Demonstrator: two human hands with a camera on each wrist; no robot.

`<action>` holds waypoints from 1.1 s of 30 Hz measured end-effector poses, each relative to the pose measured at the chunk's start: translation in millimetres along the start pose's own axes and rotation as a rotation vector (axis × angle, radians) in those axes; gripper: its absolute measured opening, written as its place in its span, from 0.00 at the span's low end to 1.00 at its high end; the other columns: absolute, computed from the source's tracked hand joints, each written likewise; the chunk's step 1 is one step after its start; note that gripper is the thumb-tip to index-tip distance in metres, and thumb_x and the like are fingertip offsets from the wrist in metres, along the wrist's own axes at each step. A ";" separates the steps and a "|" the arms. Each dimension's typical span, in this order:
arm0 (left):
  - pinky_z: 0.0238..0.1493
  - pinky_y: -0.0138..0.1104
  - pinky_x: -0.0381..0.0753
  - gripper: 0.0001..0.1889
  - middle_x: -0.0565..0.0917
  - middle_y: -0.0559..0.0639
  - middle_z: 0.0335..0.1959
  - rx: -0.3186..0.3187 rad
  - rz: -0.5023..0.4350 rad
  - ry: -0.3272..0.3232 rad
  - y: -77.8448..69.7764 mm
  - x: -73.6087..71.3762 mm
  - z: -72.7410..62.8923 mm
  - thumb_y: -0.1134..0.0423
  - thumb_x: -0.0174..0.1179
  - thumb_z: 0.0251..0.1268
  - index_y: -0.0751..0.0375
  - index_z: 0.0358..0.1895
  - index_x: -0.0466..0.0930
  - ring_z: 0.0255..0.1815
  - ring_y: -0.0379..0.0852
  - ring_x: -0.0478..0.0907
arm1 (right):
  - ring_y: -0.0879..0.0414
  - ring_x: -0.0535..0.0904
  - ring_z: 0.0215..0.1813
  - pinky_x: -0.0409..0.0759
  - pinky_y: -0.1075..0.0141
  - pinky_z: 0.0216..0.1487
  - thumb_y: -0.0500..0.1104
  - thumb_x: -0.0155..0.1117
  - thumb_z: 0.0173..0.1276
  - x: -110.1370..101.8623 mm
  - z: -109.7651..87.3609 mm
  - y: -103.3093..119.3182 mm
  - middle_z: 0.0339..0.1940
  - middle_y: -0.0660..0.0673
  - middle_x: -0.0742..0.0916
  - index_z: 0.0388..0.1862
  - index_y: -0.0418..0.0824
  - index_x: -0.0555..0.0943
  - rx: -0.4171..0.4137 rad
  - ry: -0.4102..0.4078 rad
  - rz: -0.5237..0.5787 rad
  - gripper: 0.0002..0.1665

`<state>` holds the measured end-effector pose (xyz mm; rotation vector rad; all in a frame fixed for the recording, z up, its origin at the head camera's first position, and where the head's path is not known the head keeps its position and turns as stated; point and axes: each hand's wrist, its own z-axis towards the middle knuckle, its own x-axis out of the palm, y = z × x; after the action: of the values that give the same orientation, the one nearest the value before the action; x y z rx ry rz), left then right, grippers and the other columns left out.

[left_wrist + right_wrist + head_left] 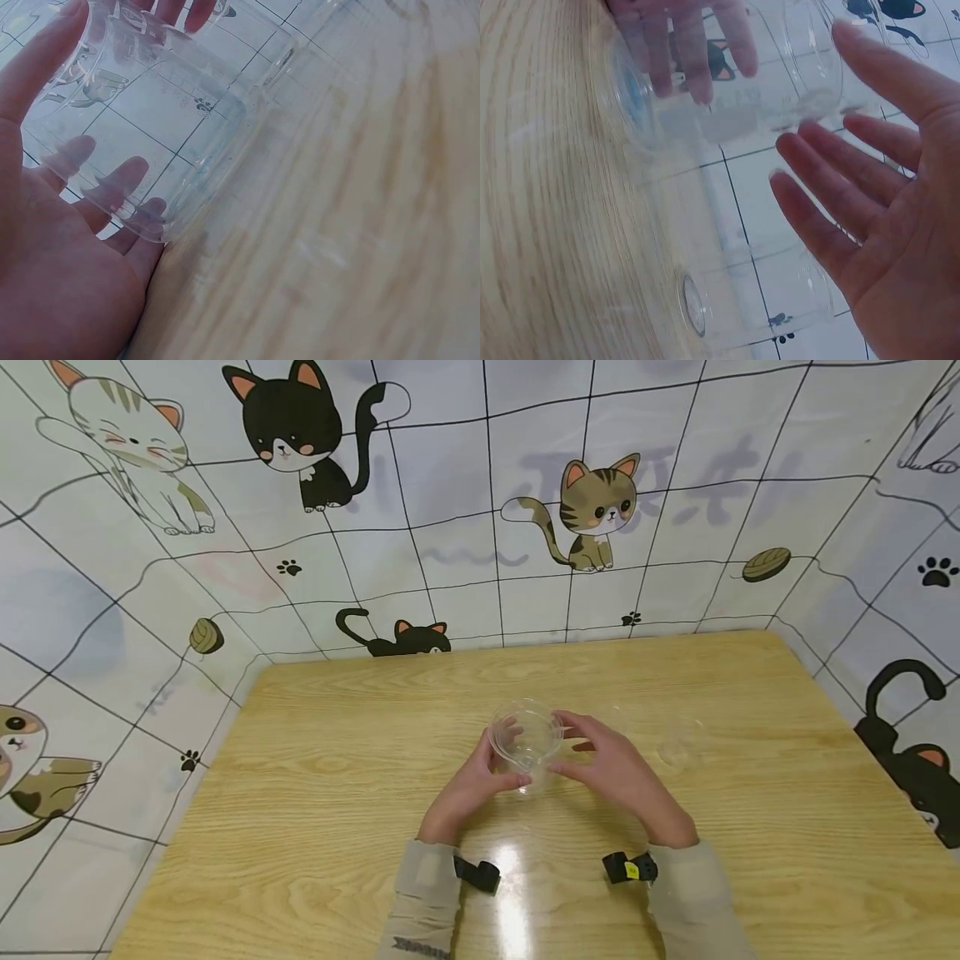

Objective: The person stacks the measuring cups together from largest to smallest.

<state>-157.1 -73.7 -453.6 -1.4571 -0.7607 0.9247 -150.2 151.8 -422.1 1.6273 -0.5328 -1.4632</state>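
Cat-patterned wall covering [465,556], ruled with dark lines, rises beyond your grip and along both sides of the pale wooden table [337,768]. Your left hand [476,781] grips a clear beaker [532,742] — fingers on its far side, thumb on the near — with the base at or close to the tabletop. Just right of that hold, your right hand [603,756] is spread with fingers relaxed; whether it touches the beaker, you cannot tell. Further right, past that hand, stands a second clear vessel [757,300], only faint from the head view. Nearer you than the grip, a bright glare [512,893] lies between your beige sleeves [427,897].
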 end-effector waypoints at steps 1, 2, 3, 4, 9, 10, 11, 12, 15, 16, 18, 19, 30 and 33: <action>0.64 0.45 0.49 0.45 0.59 0.52 0.66 0.001 -0.008 -0.002 1.1 -0.2 0.2 0.60 0.67 0.48 0.45 0.68 0.48 0.68 0.49 0.51 | 0.49 0.74 0.51 0.73 0.53 0.48 0.60 0.65 0.51 -1.6 -0.3 -0.2 0.58 0.51 0.73 0.65 0.56 0.61 -0.014 -0.005 0.009 0.43; 0.64 0.45 0.49 0.45 0.59 0.51 0.66 0.001 -0.017 -0.003 2.6 -0.4 0.6 0.60 0.67 0.48 0.45 0.68 0.48 0.68 0.49 0.51 | 0.49 0.74 0.51 0.73 0.54 0.48 0.58 0.65 0.52 -2.9 -0.5 -0.8 0.57 0.51 0.74 0.65 0.56 0.62 -0.030 -0.014 0.022 0.41; 0.64 0.44 0.49 0.45 0.60 0.51 0.66 0.001 -0.024 -0.005 4.4 -0.6 1.1 0.60 0.67 0.47 0.43 0.68 0.49 0.68 0.48 0.51 | 0.51 0.74 0.51 0.73 0.54 0.48 0.57 0.65 0.53 -4.3 -0.8 -1.4 0.56 0.52 0.75 0.64 0.56 0.63 -0.048 -0.028 0.036 0.39; 0.64 0.44 0.49 0.45 0.60 0.49 0.66 -0.002 -0.027 -0.008 6.8 -0.8 2.0 0.60 0.68 0.47 0.42 0.68 0.50 0.68 0.46 0.51 | 0.52 0.74 0.51 0.73 0.55 0.47 0.56 0.65 0.54 -5.4 -1.0 -2.6 0.55 0.52 0.76 0.64 0.56 0.64 -0.070 -0.048 0.042 0.38; 0.65 0.42 0.49 0.45 0.61 0.45 0.65 0.001 -0.008 -0.017 21.9 -2.1 7.9 0.57 0.68 0.46 0.35 0.66 0.50 0.67 0.41 0.51 | 0.60 0.72 0.52 0.73 0.57 0.46 0.55 0.64 0.56 -10.3 -1.8 -6.8 0.53 0.56 0.77 0.62 0.59 0.64 -0.148 -0.220 0.037 0.35; 0.64 0.42 0.49 0.45 0.61 0.45 0.65 0.005 -0.002 -0.018 24.6 -2.4 8.9 0.56 0.69 0.45 0.34 0.66 0.49 0.67 0.41 0.51 | 0.60 0.71 0.52 0.72 0.57 0.47 0.55 0.64 0.55 -11.1 -2.0 -7.6 0.53 0.57 0.76 0.62 0.61 0.64 -0.148 -0.257 0.036 0.35; 0.64 0.42 0.49 0.45 0.60 0.45 0.65 0.013 0.001 -0.018 26.6 -2.6 9.6 0.55 0.69 0.45 0.34 0.66 0.49 0.67 0.41 0.51 | 0.61 0.71 0.53 0.71 0.58 0.48 0.55 0.65 0.54 -11.9 -2.3 -7.8 0.53 0.58 0.76 0.62 0.62 0.64 -0.144 -0.292 0.039 0.36; 0.64 0.42 0.49 0.46 0.60 0.45 0.65 0.019 0.001 -0.018 28.1 -2.8 10.2 0.55 0.69 0.45 0.35 0.66 0.49 0.67 0.41 0.51 | 0.61 0.70 0.54 0.70 0.58 0.50 0.55 0.65 0.54 -12.7 -2.6 -8.5 0.54 0.58 0.75 0.62 0.63 0.63 -0.137 -0.319 0.041 0.36; 0.64 0.42 0.49 0.46 0.61 0.45 0.65 0.029 -0.001 -0.018 29.4 -3.3 10.8 0.54 0.69 0.44 0.34 0.67 0.48 0.67 0.40 0.51 | 0.57 0.68 0.56 0.66 0.55 0.53 0.56 0.66 0.53 -14.4 -3.5 -9.9 0.56 0.58 0.73 0.62 0.65 0.64 -0.106 -0.370 0.057 0.37; 0.64 0.41 0.50 0.46 0.61 0.45 0.65 0.029 -0.002 -0.018 29.5 -3.4 10.8 0.54 0.69 0.44 0.34 0.67 0.48 0.67 0.40 0.52 | 0.56 0.68 0.57 0.65 0.53 0.54 0.56 0.66 0.53 -14.8 -3.7 -10.3 0.57 0.58 0.72 0.61 0.65 0.64 -0.091 -0.376 0.061 0.36; 0.64 0.41 0.50 0.46 0.61 0.45 0.65 0.029 -0.002 -0.018 29.2 -3.5 10.7 0.55 0.69 0.44 0.34 0.66 0.48 0.67 0.40 0.52 | 0.51 0.65 0.60 0.63 0.48 0.55 0.57 0.65 0.53 -15.0 -3.4 -11.9 0.60 0.56 0.70 0.62 0.64 0.63 -0.063 -0.376 0.055 0.37; 0.64 0.41 0.50 0.46 0.61 0.45 0.65 0.028 -0.002 -0.019 29.1 -3.6 10.7 0.55 0.69 0.44 0.33 0.66 0.49 0.67 0.40 0.52 | 0.49 0.64 0.62 0.62 0.45 0.54 0.58 0.65 0.53 -14.8 -3.0 -13.0 0.61 0.55 0.68 0.62 0.63 0.63 -0.047 -0.374 0.047 0.37; 0.64 0.42 0.51 0.46 0.62 0.42 0.64 0.028 -0.015 -0.020 28.4 -4.1 8.9 0.57 0.69 0.45 0.34 0.67 0.49 0.67 0.41 0.53 | 0.43 0.53 0.67 0.57 0.40 0.56 0.59 0.64 0.54 -3.1 5.7 -24.0 0.68 0.45 0.57 0.70 0.55 0.49 0.077 -0.389 0.035 0.50; 0.64 0.42 0.51 0.46 0.62 0.43 0.64 0.025 -0.017 -0.023 23.5 -3.2 7.1 0.57 0.69 0.45 0.35 0.67 0.50 0.67 0.43 0.53 | 0.43 0.53 0.67 0.58 0.41 0.56 0.59 0.63 0.55 -0.3 6.3 -26.5 0.68 0.44 0.57 0.71 0.54 0.46 0.114 -0.390 0.038 0.51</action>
<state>-166.3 -75.4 -476.5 -1.4182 -0.7747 0.9368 -162.2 164.4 -443.1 1.4098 -0.8734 -1.7597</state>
